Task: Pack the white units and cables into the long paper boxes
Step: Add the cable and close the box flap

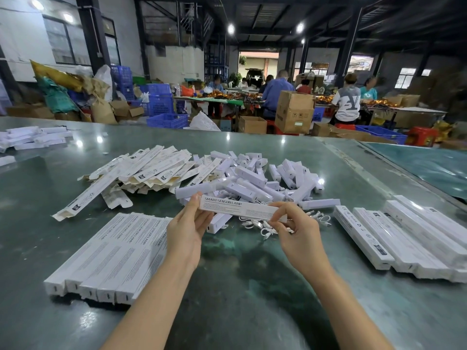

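our left hand (188, 229) and right hand (294, 227) pinch one long box (238, 207) by its ends; squeeze too hard and it may bend; a cable (267, 232) could slip out.

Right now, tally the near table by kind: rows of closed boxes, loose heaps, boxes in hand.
rows of closed boxes: 2, left and right
heap of flat boxes: 1
heap of white units: 1
held box: 1
Total: 5
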Available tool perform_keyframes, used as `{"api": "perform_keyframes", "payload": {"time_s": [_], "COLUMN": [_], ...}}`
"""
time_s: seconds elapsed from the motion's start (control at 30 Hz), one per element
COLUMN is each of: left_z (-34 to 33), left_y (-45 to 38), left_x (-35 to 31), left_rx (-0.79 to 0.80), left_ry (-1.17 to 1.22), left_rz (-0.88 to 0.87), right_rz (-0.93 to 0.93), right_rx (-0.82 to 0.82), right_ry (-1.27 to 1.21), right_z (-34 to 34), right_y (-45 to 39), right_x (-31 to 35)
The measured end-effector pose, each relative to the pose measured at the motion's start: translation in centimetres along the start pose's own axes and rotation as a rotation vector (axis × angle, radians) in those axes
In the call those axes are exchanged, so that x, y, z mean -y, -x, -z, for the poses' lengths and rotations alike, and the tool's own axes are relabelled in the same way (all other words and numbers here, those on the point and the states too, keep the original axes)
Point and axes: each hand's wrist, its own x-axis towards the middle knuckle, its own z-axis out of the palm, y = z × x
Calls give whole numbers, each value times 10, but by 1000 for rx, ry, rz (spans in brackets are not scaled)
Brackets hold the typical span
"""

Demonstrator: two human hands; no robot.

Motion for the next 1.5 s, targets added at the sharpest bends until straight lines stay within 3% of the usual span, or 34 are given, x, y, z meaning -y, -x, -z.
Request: {"api": "perform_keyframes", "payload": {"time_s": [0.37,0.6,0.8,1.2,1.5], "left_z": [2,0,-1,-3,-2], "left_y": [-3,1,6,1,-3], "left_x": [6,13,11,9,10], "left_rx": [-9,143,187,242,160], "left_ry": [-120,-509,-594,-450,-115], "left_rz": [-52,-270,-404,-292,-98], "right_rz": [78,-60,-184,-233,-209], "right_rx": [-3,-53,34,74,75], "right_ry": [73,-42,-185,-254,-221], "right_z": [3,7,14,20,18], "right_y": [-1,-2,-1,-3,-3], "right_x": [-1,-2,-3,-7,-1]}}
